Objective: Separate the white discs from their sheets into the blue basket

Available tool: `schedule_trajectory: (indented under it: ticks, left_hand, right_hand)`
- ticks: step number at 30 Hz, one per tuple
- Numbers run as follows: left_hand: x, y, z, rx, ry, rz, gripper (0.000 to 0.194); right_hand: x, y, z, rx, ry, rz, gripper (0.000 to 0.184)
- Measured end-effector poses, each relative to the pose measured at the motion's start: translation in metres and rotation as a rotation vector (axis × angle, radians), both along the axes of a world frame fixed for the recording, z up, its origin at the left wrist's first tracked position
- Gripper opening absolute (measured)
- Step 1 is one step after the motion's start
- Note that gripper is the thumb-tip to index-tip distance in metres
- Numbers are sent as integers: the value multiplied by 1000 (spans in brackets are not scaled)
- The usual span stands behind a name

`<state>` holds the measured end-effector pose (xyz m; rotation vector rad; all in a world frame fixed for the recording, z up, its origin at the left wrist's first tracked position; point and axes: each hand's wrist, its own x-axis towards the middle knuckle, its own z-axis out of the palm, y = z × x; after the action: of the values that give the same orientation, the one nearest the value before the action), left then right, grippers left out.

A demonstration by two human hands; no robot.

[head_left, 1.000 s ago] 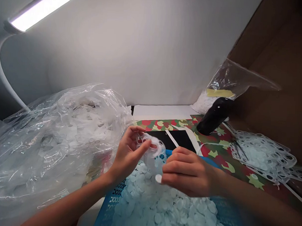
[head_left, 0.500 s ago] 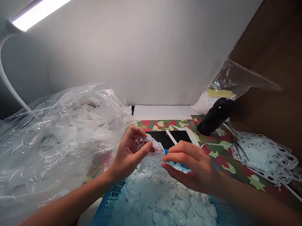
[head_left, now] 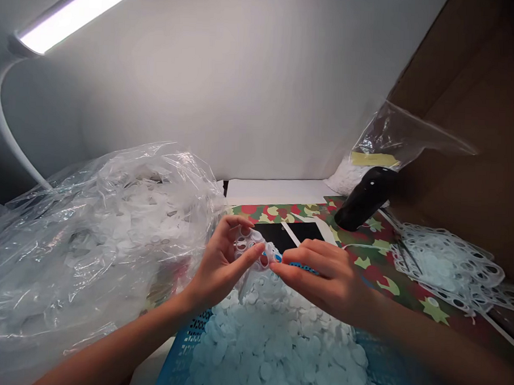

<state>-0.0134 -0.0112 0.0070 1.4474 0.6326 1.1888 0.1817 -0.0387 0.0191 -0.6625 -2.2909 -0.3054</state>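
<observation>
My left hand (head_left: 222,263) pinches a small white perforated sheet (head_left: 254,250) with round holes, held above a blue basket (head_left: 180,354). My right hand (head_left: 325,278) meets it from the right, fingertips pinched on the sheet's right edge. Under both hands the basket is heaped with several pale round discs (head_left: 276,341).
A large clear plastic bag (head_left: 88,236) of white sheets fills the left. A black tool (head_left: 363,198) lies on the camouflage-patterned mat (head_left: 377,260) at back right. Punched-out white sheets (head_left: 445,263) pile at right by a brown cardboard wall (head_left: 476,139). A lamp (head_left: 69,14) glows upper left.
My right hand let go of a single disc it held a second ago and moved up and left to the sheet. The left hand stayed almost still.
</observation>
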Motion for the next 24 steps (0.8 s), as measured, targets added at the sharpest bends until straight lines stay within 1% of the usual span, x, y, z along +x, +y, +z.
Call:
schedule_trajectory:
  ticks: [3,7,9,13,16,20,24]
  left_hand:
    - [1,0,0,-10,-20,-3,21]
    - [1,-1,1,-43,-32,-20,21]
    - [2,0,1,-58,-31,-4,22]
    - [1,2,-1,-74,-33,101,23]
    - [2,3,-1,-84,-47,130,23]
    - [2,1,1,-72,-74,118,22]
    - [2,-2,2,-18,-49,44,20]
  right_hand:
    - [0,1,2,10,-31,68,12]
    - [-2,2,3,-48,-20,122,11]
    - [-3,2,3,-82,-1,114,10]
    - [-4,2,3,-132,17,124,5]
    - [-3,3,3,-165,38,118,5]
    - [-2,2,5,-216,130,68,6]
    - [-1,2,6,-247,191,19,4]
